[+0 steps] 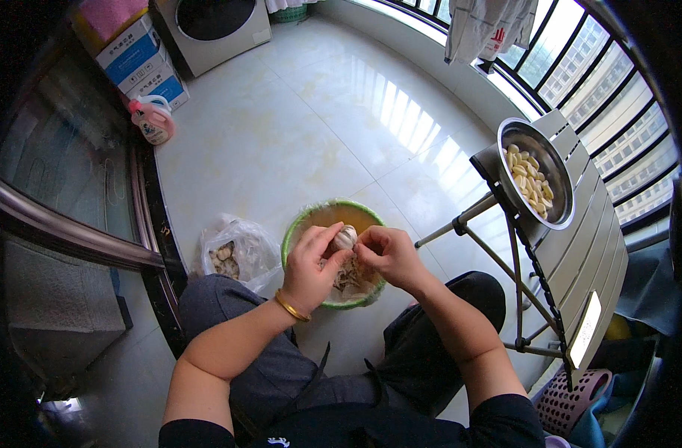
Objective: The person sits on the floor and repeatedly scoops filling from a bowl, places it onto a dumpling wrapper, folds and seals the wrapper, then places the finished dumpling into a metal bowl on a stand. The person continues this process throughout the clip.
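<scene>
My left hand (311, 263) holds a whole garlic bulb (345, 237) between thumb and fingers. Against the bulb's right side, the thumb and fingertips of my right hand (390, 256) are pinched together at its skin; exactly what they grip is partly hidden. Both hands are above a green-rimmed bin (287, 238) with a clear plastic liner. Dry garlic skins (349, 275) lie inside it. Left of the bin, an open clear plastic bag (259, 252) on the floor contains garlic bulbs (224, 255) and loose skins.
A slatted folding table (584, 241) stands at right, bearing a steel bowl (565, 196) of peeled garlic cloves (528, 179) and a bright flat object (585, 329). Along the left are a sliding-door frame (77, 229), a pink detergent bottle (152, 122), cardboard boxes (145, 67) and a front-loading washing machine (223, 47).
</scene>
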{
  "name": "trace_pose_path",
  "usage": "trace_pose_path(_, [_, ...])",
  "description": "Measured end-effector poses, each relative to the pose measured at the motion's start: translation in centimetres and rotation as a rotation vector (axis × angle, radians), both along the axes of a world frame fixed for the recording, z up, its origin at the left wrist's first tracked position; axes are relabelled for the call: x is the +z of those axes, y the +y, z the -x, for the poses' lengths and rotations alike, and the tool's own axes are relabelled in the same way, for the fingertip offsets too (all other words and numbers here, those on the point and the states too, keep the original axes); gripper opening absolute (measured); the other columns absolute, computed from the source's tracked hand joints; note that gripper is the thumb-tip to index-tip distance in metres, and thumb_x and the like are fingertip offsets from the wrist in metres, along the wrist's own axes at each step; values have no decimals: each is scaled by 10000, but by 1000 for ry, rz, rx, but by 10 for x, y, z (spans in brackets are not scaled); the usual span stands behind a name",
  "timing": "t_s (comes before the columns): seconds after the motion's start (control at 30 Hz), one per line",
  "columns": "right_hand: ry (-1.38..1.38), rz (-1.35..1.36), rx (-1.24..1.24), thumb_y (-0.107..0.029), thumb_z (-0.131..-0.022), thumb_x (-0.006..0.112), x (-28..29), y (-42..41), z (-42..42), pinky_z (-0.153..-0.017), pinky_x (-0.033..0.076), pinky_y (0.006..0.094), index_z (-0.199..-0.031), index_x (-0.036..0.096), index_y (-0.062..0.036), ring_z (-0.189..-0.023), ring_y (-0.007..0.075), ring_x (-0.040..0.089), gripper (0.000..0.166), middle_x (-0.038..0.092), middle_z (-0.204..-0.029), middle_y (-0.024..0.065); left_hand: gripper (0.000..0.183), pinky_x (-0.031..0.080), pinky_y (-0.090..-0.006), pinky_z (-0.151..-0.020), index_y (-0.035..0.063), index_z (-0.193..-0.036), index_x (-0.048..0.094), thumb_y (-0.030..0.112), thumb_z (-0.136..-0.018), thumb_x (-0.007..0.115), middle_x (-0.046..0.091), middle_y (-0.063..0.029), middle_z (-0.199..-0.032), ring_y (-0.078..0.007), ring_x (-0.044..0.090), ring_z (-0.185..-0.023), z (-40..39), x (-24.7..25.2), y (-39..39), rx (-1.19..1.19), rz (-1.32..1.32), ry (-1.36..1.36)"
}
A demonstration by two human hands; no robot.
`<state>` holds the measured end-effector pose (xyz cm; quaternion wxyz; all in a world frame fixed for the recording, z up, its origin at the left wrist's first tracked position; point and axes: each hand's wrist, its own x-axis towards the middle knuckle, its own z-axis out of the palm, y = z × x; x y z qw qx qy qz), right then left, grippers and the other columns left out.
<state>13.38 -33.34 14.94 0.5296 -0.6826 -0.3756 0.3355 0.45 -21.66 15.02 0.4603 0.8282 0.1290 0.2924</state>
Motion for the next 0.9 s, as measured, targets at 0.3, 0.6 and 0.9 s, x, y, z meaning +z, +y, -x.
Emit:
trace_pose_path(0.3, [-336, -72, -128, -69, -691, 606, 6, -1, 14, -498, 418, 273, -685, 544, 20, -528, 141, 517, 109, 532, -588, 96, 388, 496, -279, -695, -12, -1133, 529, 2, -759, 632, 548, -118, -951, -222, 589, -821, 6, 10, -12, 10, -64, -30])
trace_pose_path(0.6, [-248, -35, -128, -89, -686, 597, 2, 3, 8, -524, 441, 306, -699, 551, 11, -545, 196, 550, 111, 545, -611, 130, 361, 486, -261, -822, -33, -1168, 481, -26, -819, 572, 545, -82, -1061, -145, 563, -971, 1, -5, -8, -126, 568, -65])
trace_pose_path(0.9, [-683, -204, -53, -20, -679, 618, -3, 2, 3, -540, 433, 264, -751, 552, -15, -560, 177, 518, 97, 521, -669, 104, 346, 477, -238, -796, -16, -1148, 497, 92, -841, 612, 581, -71, -1037, -108, 569, -901, -2, 8, 12, -103, 784, 254])
